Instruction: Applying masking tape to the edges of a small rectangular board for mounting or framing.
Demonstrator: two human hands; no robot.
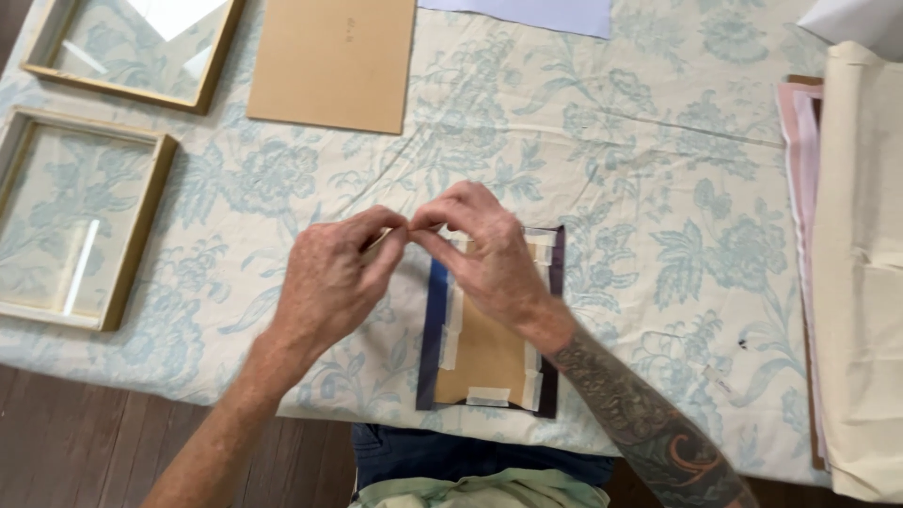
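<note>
Head view, dark mat (433, 329), taped tan backing (484, 353), possibly paper.

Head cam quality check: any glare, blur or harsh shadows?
Head view: soft, even light, only faint shadows; white glare streaks on the glass of the two gold-edged frames; slight motion blur on the left hand and right hand pinching together; floral tablecloth sharp.

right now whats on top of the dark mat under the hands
On the dark mat lies a tan card held by pale tape strips. The right hand and left hand cover its top edge.
</note>
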